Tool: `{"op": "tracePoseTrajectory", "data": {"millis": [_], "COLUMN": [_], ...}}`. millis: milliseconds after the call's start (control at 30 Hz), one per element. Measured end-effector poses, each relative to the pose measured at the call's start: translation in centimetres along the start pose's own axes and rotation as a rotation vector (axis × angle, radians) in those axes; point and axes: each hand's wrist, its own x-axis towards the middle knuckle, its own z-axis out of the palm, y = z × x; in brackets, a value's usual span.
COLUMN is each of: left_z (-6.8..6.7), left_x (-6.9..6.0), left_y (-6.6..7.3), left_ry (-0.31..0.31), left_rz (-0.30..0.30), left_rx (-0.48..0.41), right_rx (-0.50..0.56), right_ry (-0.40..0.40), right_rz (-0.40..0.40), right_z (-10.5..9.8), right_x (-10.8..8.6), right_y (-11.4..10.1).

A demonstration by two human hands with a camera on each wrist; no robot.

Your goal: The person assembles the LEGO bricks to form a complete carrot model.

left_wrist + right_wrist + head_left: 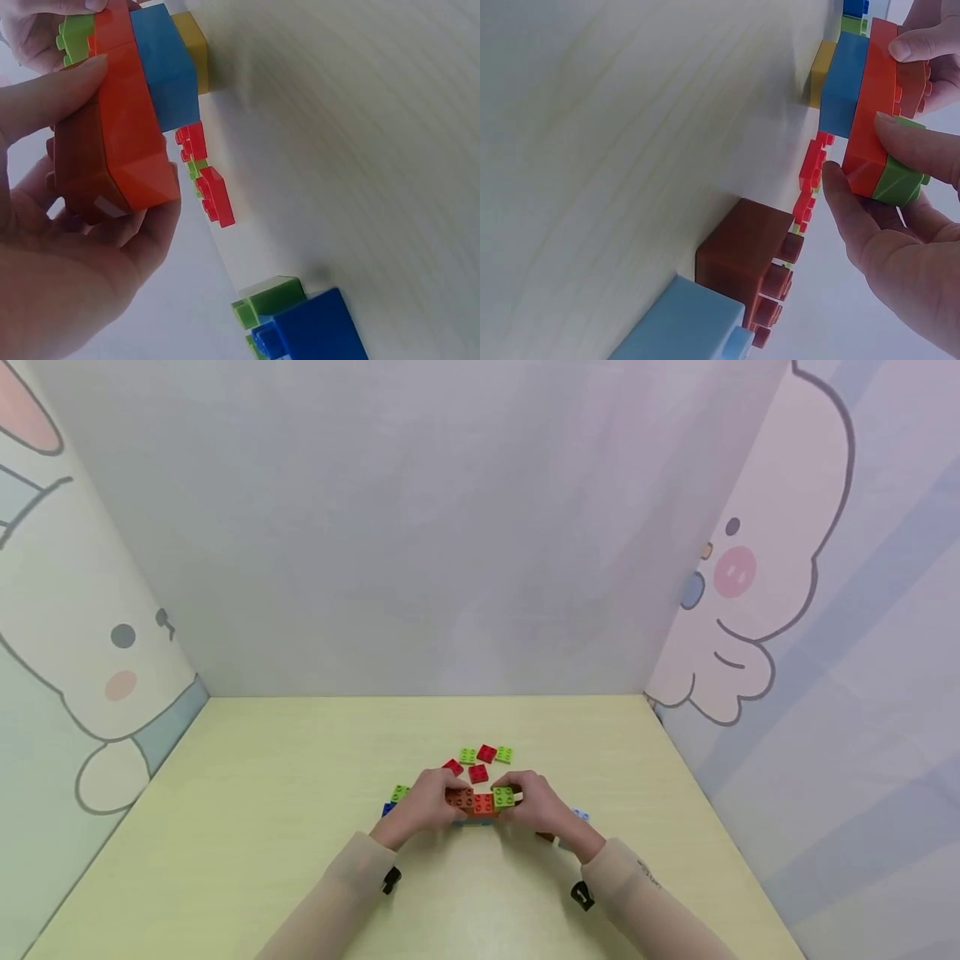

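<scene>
Two hands close in on a block stack at six o'clock of the head view, its yellow block (193, 46) lowest, a blue block (166, 71) above it and a long orange block (127, 112) bridging the top. At the stack's nine o'clock, we see the left hand (435, 802) pinching the brown block (79, 154) and orange edge between thumb and fingers; at three, the right hand (534, 803) pinches the green block (901, 171) against the orange one. Bare studs separate the two upper blocks. Loose red blocks (477, 773) lie at twelve. We cannot tell whether the green block is fully seated. Our judgement: line up its edges, steady the left end and press straight down, since one-sided force could tip the narrow base.
</scene>
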Motion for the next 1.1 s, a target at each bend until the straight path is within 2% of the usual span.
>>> {"op": "tracePoseTrajectory", "data": {"millis": [400, 567, 733, 833, 1100], "left_z": [0.6, 1.2, 1.8, 1.8, 1.6], "left_x": [-0.1, -0.4, -1.0, -1.2, -1.0], "left_y": [-0.8, -1.3, -1.7, -1.9, -1.7], "left_ry": [0.051, 0.124, 0.222, 0.257, 0.247], "left_rz": [0.01, -0.022, -0.069, -0.087, -0.123], "left_rx": [0.006, -0.027, -0.107, -0.134, -0.133], "right_rx": [-0.018, -0.017, -0.014, -0.019, -0.027], "right_ry": [0.007, 0.019, 0.024, 0.027, 0.037], "right_rz": [0.011, -0.004, -0.006, -0.012, -0.004], "right_z": [-0.2, -0.3, 0.0, 0.1, -0.1], "right_x": [0.2, 0.2, 0.1, 0.1, 0.2], "right_y": [0.2, 0.3, 0.3, 0.4, 0.3]}}
